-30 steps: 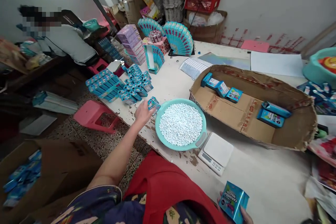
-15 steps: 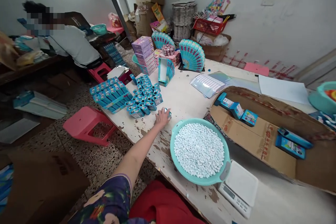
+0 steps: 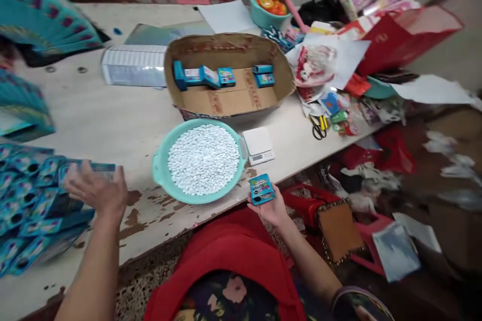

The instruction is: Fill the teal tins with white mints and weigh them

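Observation:
My left hand (image 3: 98, 191), slightly blurred, is at the left with its fingers spread over a small blue box (image 3: 107, 167); whether it touches the box I cannot tell. Beside it are several more small blue boxes (image 3: 28, 200), with dark round openings on some. My right hand (image 3: 276, 211) holds a flat blue printed box (image 3: 261, 189), lying on the palm and fingers in front of the table edge. Between my hands, a turquoise basin (image 3: 160, 173) holds small white pellet-like pieces (image 3: 203, 159). A white digital scale (image 3: 258, 143) sits right of the basin.
Behind the basin lies a cut-down cardboard box (image 3: 229, 103) with several blue boxes inside. Fanned blue packs (image 3: 45, 15) stand at the left. Scissors (image 3: 319, 128), bags and papers clutter the right. A turquoise bowl (image 3: 269, 19) is farther back. Stools stand below the table.
My view has swung right and down, bringing my right hand with its blue box into sight. My left hand, earlier at a small blue item beside the group of boxes, is now spread over a box there.

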